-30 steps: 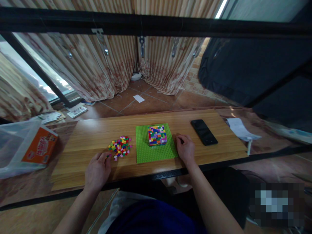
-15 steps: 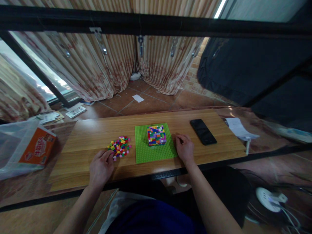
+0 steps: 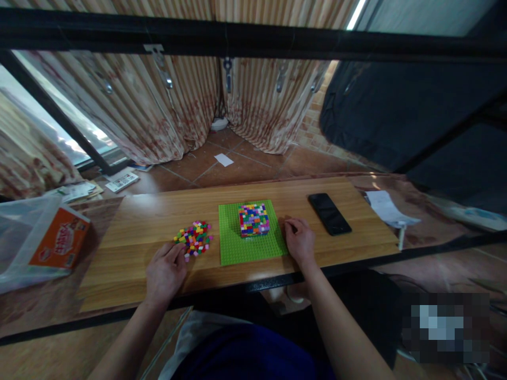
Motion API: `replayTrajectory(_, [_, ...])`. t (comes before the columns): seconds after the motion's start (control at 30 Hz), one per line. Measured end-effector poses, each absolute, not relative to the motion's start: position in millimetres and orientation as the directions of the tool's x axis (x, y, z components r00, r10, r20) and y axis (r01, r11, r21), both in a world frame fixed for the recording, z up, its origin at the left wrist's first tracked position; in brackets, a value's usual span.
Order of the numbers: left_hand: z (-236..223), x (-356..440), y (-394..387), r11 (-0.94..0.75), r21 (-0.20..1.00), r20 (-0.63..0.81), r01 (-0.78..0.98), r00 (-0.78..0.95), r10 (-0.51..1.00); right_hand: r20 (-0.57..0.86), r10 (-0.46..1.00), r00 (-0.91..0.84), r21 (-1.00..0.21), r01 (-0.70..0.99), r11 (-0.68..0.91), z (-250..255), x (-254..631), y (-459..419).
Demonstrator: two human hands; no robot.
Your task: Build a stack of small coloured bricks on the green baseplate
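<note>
A many-coloured block of small toy bricks point(image 3: 254, 219) stands on the green studded baseplate point(image 3: 233, 253) in the middle of the table. To its left lies a loose pile of tiny bricks point(image 3: 197, 237) in mixed colours. My left hand point(image 3: 166, 268) is at the near left edge of this pile, its thumb and fingertips drawn together in a pinch; whatever is between them is too small to name. Beside the baseplate's right edge, my right hand point(image 3: 300, 240) rests with curled fingers. What those fingers hold, if anything, is hidden.
A black phone point(image 3: 330, 213) lies on the wooden table point(image 3: 130, 237) to the right. Left of the table is a clear plastic bin point(image 3: 24, 243) with an orange label. White papers point(image 3: 386, 207) lie off its right end. A black bar point(image 3: 273, 282) runs along the front edge.
Both hands stay almost in place, and the bricks look the same. The whole view has shifted very slightly.
</note>
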State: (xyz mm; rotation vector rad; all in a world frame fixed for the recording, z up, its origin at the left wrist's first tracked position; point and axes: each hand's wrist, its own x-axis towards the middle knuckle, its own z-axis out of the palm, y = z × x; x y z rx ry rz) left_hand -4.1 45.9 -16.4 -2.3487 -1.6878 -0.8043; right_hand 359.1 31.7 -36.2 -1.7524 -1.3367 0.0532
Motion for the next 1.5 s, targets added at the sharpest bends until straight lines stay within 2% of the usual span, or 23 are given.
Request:
replayTrajectory(0.53, [-18.6, -6.8, 45.8, -0.372, 0.198, 0.437, 0.907, 0.258, 0.862, 0.457, 0.789, 0.411, -0.660, 0.752, -0.010, -38.1, 360.2, 32.7])
replayTrajectory(0.97, [-12.4, 1.8, 46.2, -0.302, 0.217, 0.412, 0.928, 0.193, 0.890, 0.448, 0.790, 0.419, -0.664, 0.747, -0.020, -37.2, 360.0, 32.0])
replayTrajectory(1.23, [-10.0, -7.5, 44.3, -0.225, 0.434, 0.369, 0.872, 0.056, 0.928, 0.437, 0.797, 0.418, -0.668, 0.744, -0.024, -35.9, 359.9, 31.7])
replayTrajectory(1.5, [-10.2, -17.8, 43.1, -0.156, 0.548, 0.297, 0.822, -0.017, 0.955, 0.443, 0.795, 0.414, -0.664, 0.747, -0.018, -38.0, 360.3, 31.9])
